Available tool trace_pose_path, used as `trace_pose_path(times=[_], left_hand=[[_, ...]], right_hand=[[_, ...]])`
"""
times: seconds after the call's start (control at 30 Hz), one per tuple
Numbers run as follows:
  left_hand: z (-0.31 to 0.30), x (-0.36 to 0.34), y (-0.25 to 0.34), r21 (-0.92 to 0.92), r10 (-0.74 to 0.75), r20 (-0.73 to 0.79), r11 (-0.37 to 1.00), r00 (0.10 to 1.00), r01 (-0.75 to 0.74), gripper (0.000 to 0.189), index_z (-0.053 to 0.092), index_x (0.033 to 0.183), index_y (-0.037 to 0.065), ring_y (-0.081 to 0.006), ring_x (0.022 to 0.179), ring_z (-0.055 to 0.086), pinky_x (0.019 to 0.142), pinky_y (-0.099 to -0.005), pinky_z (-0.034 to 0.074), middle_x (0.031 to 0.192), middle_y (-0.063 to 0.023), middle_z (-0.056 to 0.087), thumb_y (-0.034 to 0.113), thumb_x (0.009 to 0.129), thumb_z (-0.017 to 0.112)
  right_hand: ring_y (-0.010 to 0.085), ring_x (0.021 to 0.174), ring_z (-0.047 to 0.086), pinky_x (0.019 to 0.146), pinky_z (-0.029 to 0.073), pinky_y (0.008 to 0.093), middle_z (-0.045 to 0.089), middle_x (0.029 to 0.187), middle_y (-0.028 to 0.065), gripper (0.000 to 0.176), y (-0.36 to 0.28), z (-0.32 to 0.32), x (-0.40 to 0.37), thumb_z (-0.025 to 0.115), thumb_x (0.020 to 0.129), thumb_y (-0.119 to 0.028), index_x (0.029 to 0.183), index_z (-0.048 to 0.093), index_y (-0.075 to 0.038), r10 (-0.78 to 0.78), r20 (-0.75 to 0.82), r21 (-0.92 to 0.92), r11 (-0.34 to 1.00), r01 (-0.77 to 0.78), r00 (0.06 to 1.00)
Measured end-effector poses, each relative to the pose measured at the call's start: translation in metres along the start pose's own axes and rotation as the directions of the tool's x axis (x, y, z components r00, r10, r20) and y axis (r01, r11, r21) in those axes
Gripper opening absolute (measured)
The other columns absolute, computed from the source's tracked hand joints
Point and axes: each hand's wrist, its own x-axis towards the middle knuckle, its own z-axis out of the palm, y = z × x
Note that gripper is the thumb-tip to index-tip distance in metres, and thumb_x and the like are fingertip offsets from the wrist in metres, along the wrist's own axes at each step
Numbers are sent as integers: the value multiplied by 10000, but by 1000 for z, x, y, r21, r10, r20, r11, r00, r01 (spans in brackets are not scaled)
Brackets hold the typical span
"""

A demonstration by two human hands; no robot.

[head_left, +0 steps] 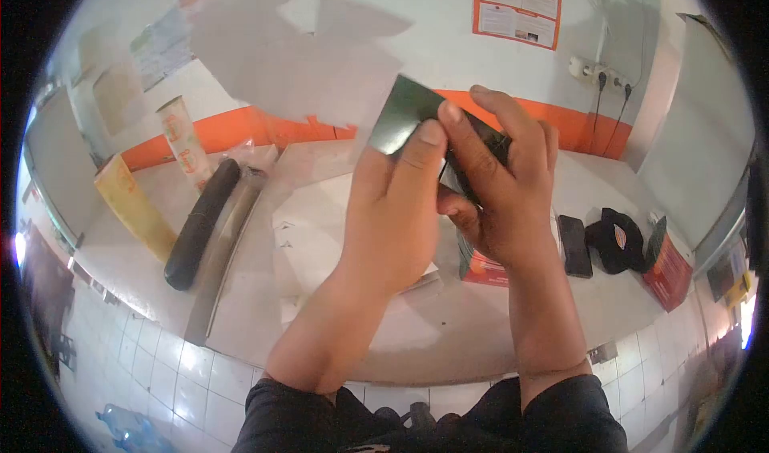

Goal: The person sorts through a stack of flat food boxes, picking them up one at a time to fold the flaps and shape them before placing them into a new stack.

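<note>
Being gripped by the fingers (pixel 432 132) of both hands, a glossy dark green card (pixel 408 112) is raised above the bench (pixel 392 349). Its lower edge is pinched by the left hand (pixel 392 221), with the thumb laid flat across its face. Its right side is covered by the right hand (pixel 509 173), whose index fingertip is set just beside the left thumb; whether one folded piece or two are held there cannot be told.

Beneath the hands, white sheets (pixel 312 221) are spread on the bench, and a red-and-green printed stack (pixel 485 270) is partly hidden by the right wrist. Farther right, a phone (pixel 574 246), a black cap (pixel 617 241) and a red box (pixel 670 275) are set out in a row. To the left, a black roll (pixel 204 225) is laid alongside a long brownish tube (pixel 224 253), near a yellow roll (pixel 136 209) and a white printed roll (pixel 186 144). On the wall behind, an orange-edged poster (pixel 517 8) is mounted, and two plugs are fitted into a socket (pixel 601 72).
</note>
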Motion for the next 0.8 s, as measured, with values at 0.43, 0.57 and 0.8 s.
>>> trace_pose_path(times=[0.43,0.57,0.8], left_hand=[[-21,0,-150,802,-476,554,83,683,-592,531,762,1149,98,-348,1186,695,1075,-513,490,1154,-168,757,510,826,856],[-19,4,-157,790,-628,488,23,606,-612,509,764,1064,107,-330,1097,735,1028,-491,513,1011,-131,785,511,779,887],[-18,9,-160,797,-648,449,-21,615,-603,463,762,982,116,-313,969,772,1035,-495,506,903,-126,787,455,717,934]], right_hand=[[412,1249,584,1076,419,602,634,1335,215,518,96,-53,-178,612,1053,-319,1521,577,-97,774,370,-507,631,-587,513],[405,1342,546,1107,364,646,670,1364,189,606,74,-64,-166,718,973,-353,1514,588,-113,691,551,-596,718,-360,467],[351,1203,660,1178,317,596,747,1088,144,679,81,-78,-123,889,807,-284,1439,661,-186,294,954,-286,952,-110,67]])
